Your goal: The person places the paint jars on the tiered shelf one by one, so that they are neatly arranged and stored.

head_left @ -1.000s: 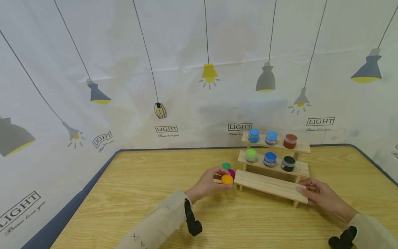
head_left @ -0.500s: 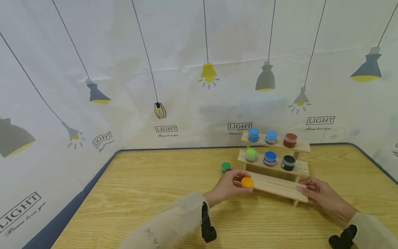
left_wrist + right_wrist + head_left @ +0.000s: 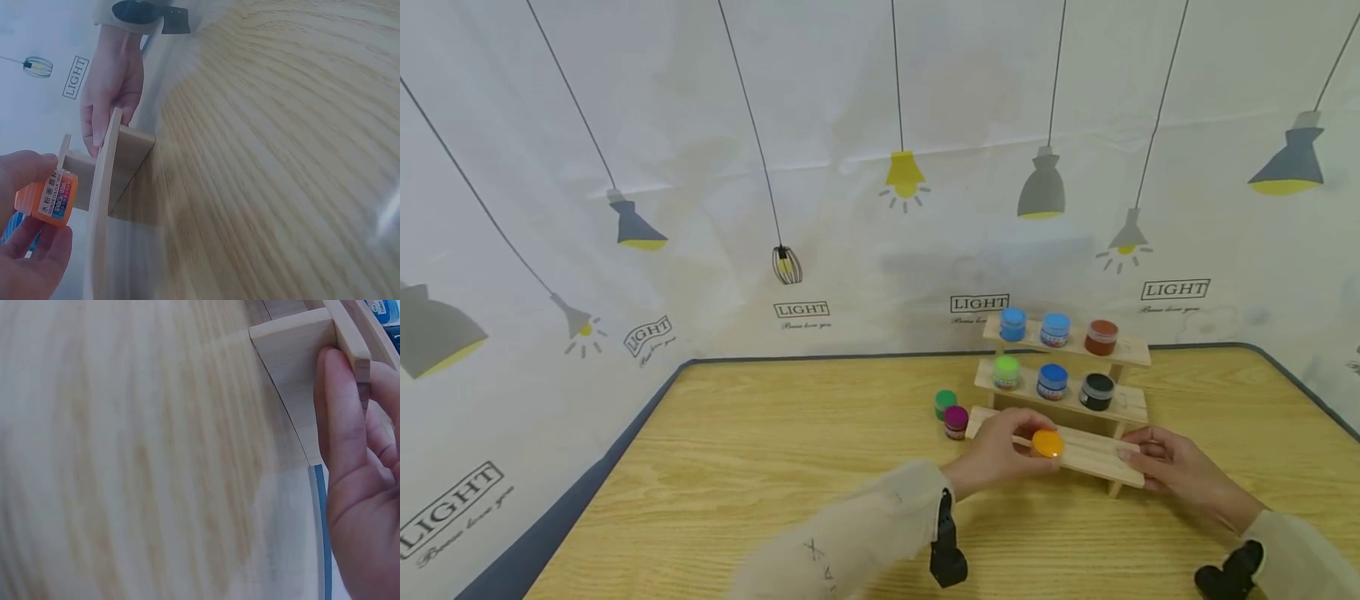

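Observation:
My left hand (image 3: 1002, 450) pinches a small orange paint jar (image 3: 1047, 444) between thumb and fingers, over the lowest step of a three-tier wooden rack (image 3: 1093, 454). The left wrist view shows the orange jar's printed label (image 3: 56, 195), turned toward the camera, with the step's edge just beside it. At the rack's right end, my right hand (image 3: 1180, 471) grips the lowest step, thumb on top. Up close in the right wrist view, the right-hand fingers (image 3: 344, 412) curl round the board's end (image 3: 350, 344).
A green jar (image 3: 946, 404) and a purple jar (image 3: 956, 422) stand on the wooden table (image 3: 760, 450), left of the rack. Light green, blue and black jars (image 3: 1097, 392) line the middle step. Two light blue jars (image 3: 1055, 330) and a brown-red jar (image 3: 1101, 337) occupy the top one.
My left hand has carried the orange jar rightward from beside the purple jar to over the lowest step. The purple jar shows fully again. My right hand keeps its hold on the rack.

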